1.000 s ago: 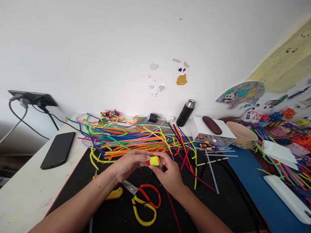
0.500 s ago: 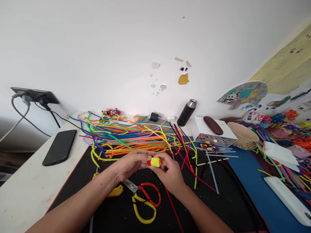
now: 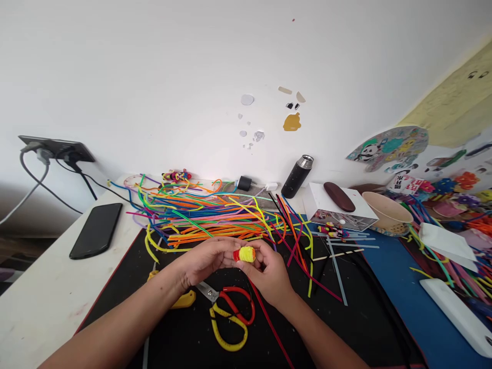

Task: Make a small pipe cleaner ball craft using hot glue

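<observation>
Between my two hands is a small coil of wound pipe cleaner (image 3: 246, 254), yellow in the middle, red at its left end and orange at its right tip. My left hand (image 3: 209, 259) pinches the red end. My right hand (image 3: 267, 264) grips the coil from the other side, thumb below it. A red pipe cleaner (image 3: 269, 318) trails down from under my hands across the black mat (image 3: 307, 341). Scissors (image 3: 230, 318) with one red and one yellow handle lie below, their blades partly hidden by my left hand. A yellow-handled tool (image 3: 184, 300) sits partly behind my left forearm.
A heap of coloured pipe cleaners (image 3: 219, 220) spreads behind my hands. A black flask (image 3: 297, 177), a white box (image 3: 342, 207) with a brown case (image 3: 339, 197) on it, and a beige bowl (image 3: 388, 212) stand at the back right. A phone (image 3: 96, 230) lies left.
The view has shifted slightly. My hands stay around the coil, and a little more of its red end shows. The trailing red pipe cleaner has swung left at its upper part.
</observation>
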A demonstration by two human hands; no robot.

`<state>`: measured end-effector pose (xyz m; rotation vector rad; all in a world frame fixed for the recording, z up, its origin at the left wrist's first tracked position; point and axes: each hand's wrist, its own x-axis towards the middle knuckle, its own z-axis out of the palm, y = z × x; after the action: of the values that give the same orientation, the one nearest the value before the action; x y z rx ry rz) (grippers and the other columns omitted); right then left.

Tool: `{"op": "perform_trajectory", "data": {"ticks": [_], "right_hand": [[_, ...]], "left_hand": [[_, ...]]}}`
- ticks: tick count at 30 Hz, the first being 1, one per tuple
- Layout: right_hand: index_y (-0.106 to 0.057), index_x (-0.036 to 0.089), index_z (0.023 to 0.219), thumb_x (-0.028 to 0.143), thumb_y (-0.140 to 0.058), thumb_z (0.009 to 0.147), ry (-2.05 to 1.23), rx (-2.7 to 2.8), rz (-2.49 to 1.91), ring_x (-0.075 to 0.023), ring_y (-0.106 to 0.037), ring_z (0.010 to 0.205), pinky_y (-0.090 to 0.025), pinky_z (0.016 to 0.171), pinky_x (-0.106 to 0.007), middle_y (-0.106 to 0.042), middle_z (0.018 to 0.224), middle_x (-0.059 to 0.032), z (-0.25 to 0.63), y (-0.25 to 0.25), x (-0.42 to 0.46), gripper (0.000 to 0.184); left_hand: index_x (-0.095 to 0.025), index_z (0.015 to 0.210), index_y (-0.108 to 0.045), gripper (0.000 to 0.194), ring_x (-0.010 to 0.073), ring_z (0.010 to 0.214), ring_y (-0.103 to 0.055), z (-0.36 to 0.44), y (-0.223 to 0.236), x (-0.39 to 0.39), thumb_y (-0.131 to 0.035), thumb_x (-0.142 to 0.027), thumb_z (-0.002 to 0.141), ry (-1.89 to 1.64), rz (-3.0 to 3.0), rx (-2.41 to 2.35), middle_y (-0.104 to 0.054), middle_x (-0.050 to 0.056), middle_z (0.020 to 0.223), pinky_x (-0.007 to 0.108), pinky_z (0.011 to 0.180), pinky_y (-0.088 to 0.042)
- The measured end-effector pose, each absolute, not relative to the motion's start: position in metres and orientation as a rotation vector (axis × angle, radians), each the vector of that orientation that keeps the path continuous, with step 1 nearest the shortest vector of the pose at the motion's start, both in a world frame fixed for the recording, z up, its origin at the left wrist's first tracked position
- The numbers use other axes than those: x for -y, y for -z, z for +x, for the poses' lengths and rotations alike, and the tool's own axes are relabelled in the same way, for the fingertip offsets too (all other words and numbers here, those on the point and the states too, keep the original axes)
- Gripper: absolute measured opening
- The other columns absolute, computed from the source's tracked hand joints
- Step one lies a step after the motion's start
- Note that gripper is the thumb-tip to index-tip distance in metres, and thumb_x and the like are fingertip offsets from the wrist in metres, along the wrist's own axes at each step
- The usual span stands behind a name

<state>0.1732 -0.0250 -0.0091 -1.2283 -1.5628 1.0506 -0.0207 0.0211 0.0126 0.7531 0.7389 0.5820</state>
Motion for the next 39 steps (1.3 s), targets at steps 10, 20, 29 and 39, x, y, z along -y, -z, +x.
{"op": "perform_trajectory", "data": {"ticks": [10,20,29,39], "right_hand": [[-0.063,0.022,0.097,0.04,-0.076,0.085,-1.139,1.509,-1.219,-0.0117,-0.037,0.053,-0.031,0.051,-0.026,-0.044,0.06,0.0086,0.171,0.009,0.025,0.025],[-0.063,0.021,0.1,0.042,-0.077,0.087,-1.232,1.45,-1.188,-0.0118,-0.036,0.056,-0.03,0.054,-0.027,-0.045,0.065,0.0072,0.172,0.017,0.026,0.028],[-0.061,0.021,0.1,0.047,-0.081,0.084,-1.324,1.298,-1.119,-0.0106,-0.034,0.057,-0.029,0.052,-0.025,-0.042,0.066,0.0081,0.172,0.013,0.022,0.036],[-0.058,0.021,0.1,0.055,-0.089,0.078,-1.512,1.075,-1.049,-0.0047,-0.026,0.044,-0.02,0.042,-0.02,-0.042,0.059,0.0121,0.178,0.01,0.02,0.051]], "left_hand": [[-0.016,0.102,-0.083,0.029,0.0245,0.094,-0.076,-0.021,-0.007,-0.021,-0.079,-0.038,0.083,-0.577,0.758,-0.714,-0.083,0.013,0.102,0.032,0.092,-0.054],[-0.015,0.097,-0.083,0.03,0.0236,0.091,-0.074,-0.019,-0.007,-0.021,-0.081,-0.039,0.08,-0.589,0.755,-0.754,-0.083,0.013,0.098,0.032,0.09,-0.054],[-0.016,0.105,-0.081,0.045,0.0251,0.098,-0.073,-0.022,-0.008,-0.025,-0.084,-0.055,0.083,-0.675,0.909,-0.777,-0.081,0.012,0.106,0.036,0.095,-0.053],[-0.019,0.111,-0.073,0.034,0.0201,0.091,-0.07,-0.041,-0.011,-0.032,-0.086,-0.038,0.086,-0.973,1.453,-0.754,-0.074,0.006,0.099,0.032,0.082,-0.057]]}}
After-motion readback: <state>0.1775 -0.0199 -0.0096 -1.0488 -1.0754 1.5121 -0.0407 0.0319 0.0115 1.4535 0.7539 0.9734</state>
